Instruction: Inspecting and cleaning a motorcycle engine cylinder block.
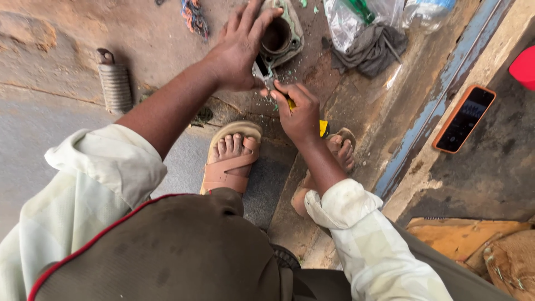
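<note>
Head view: the cylinder (281,34), a grey-green metal casting, lies on the ground with its round bore facing up. The left hand (241,47) rests on its rim, fingers spread. The right hand (301,114) has its fingers closed around a yellow-handled blade (266,75), long axis running from the hand up toward the casting. A clear plastic bag (348,19) lies upper right; an orange-cased phone (464,118) lies right.
</note>
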